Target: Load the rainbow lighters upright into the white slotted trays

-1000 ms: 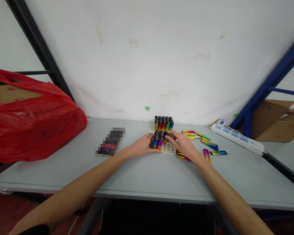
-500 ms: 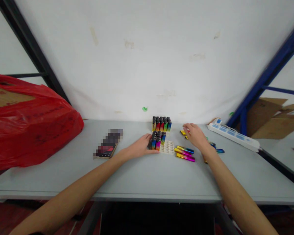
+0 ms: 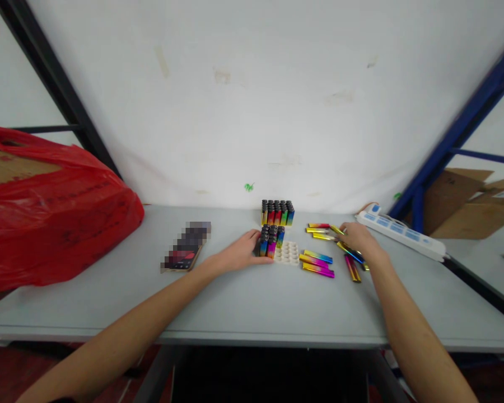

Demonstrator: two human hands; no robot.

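My left hand (image 3: 244, 252) rests on the table with thumb and fingers apart, around the left side of several upright lighters (image 3: 271, 242). These stand in a white tray (image 3: 289, 253) whose round holes show on its right part. Behind it stands a full block of upright lighters (image 3: 277, 213). My right hand (image 3: 356, 237) is over a loose pile of shiny lighters (image 3: 353, 268) on the right; its fingertips are bent down among them, and what they hold is hidden. Between tray and pile lie a few lighters (image 3: 317, 263) side by side.
A phone (image 3: 187, 246) lies on the grey table (image 3: 252, 308) to the left. Beyond it is a red plastic bag (image 3: 59, 218). A white power strip (image 3: 401, 232) lies at the back right, near cardboard boxes (image 3: 466, 204). A white wall (image 3: 235, 112) rises behind.
My right hand has moved right and slightly down, from the back of the loose lighters to over the pile, uncovering lighters at its left. My left hand has stayed put.
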